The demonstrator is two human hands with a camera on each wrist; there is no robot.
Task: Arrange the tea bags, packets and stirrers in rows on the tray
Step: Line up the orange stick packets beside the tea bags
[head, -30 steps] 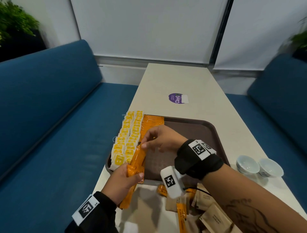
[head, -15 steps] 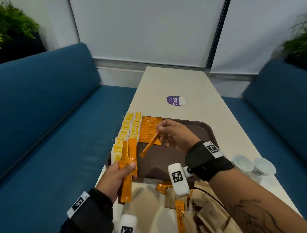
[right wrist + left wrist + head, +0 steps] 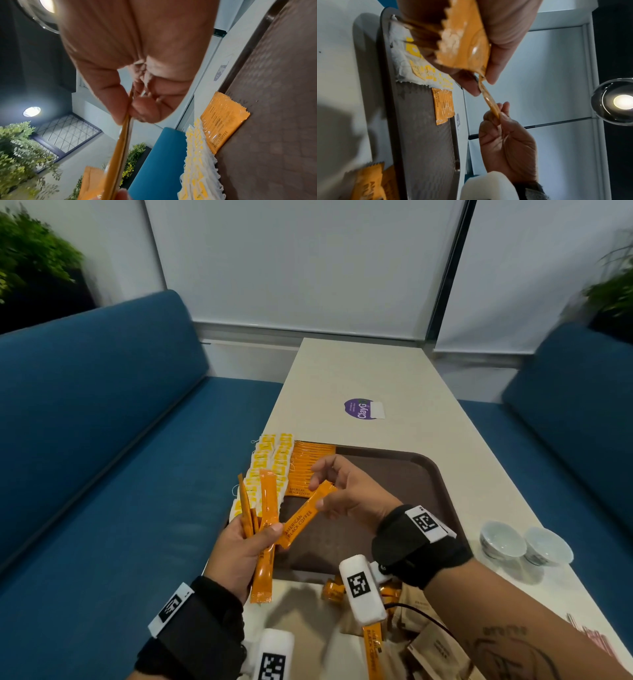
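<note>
Your right hand (image 3: pixel 346 494) pinches one orange stick (image 3: pixel 301 517) by its far end, thumb and fingers closed on it; its near end lies against your left thumb, so it is not clear of the bundle (image 3: pixel 263 525). The stick hangs tilted above the tray (image 3: pixel 424 474), touching nothing below.

Your left hand (image 3: pixel 239 549) grips the bundle of sticks upright, fingers curled round it, held over the tray's near left corner.

Tray contents: two rows of tea bags (image 3: pixel 270 460) along the left edge, yellow tags up. Just beside them, a row of orange sticks (image 3: pixel 308 470) laid overlapping; it starts at the far rim and stops part-way down. The brown floor to the right and nearer is bare.

Step in hand, as judged: feeding sticks one at a time from the bundle into the orange row. Early to middle of the task.

Next move calls for: draw the stick free of the left thumb, turn it parallel to the row, and lay it overlapping the nearest stick, ends level with the others. Keep the left grip firm so no second stick slides out.

Off the tray, on the table (image 3: pixel 359 371) near you: more orange sticks (image 3: pixel 334 590) and brown packets (image 3: pixel 435 648), unsorted. At the right edge, pink stirrers (image 3: pixel 594 637), partly out of view. Two small cups (image 3: pixel 524 542) stand to the tray's right.
</note>
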